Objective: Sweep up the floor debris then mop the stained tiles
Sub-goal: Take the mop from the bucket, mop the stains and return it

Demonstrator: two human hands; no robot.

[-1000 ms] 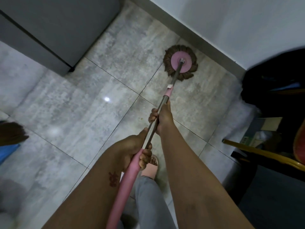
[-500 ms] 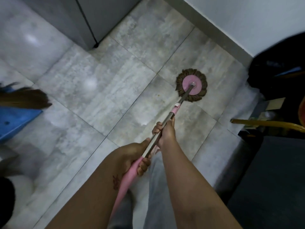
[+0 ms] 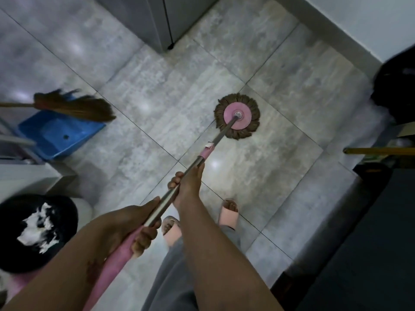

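A mop with a round brown fringe and pink disc, the mop head [image 3: 237,118], rests flat on the grey floor tiles [image 3: 280,153]. Its metal and pink handle [image 3: 202,157] runs down toward me. My right hand [image 3: 187,186] grips the metal shaft higher up. My left hand [image 3: 137,223] grips lower, where the pink grip starts. A brown broom [image 3: 76,106] lies across a blue dustpan [image 3: 58,133] at the left.
A grey cabinet [image 3: 152,16] stands at the top. A black bin with white scraps [image 3: 36,230] sits bottom left. A dark bag [image 3: 395,86] and a yellow chair edge [image 3: 379,151] are at the right. My feet in pink slippers [image 3: 228,215] stand below the mop head.
The mop head has been drawn back from the wall toward me across the tiles. My view has shifted back and left, so the broom, dustpan and bin have come into sight.
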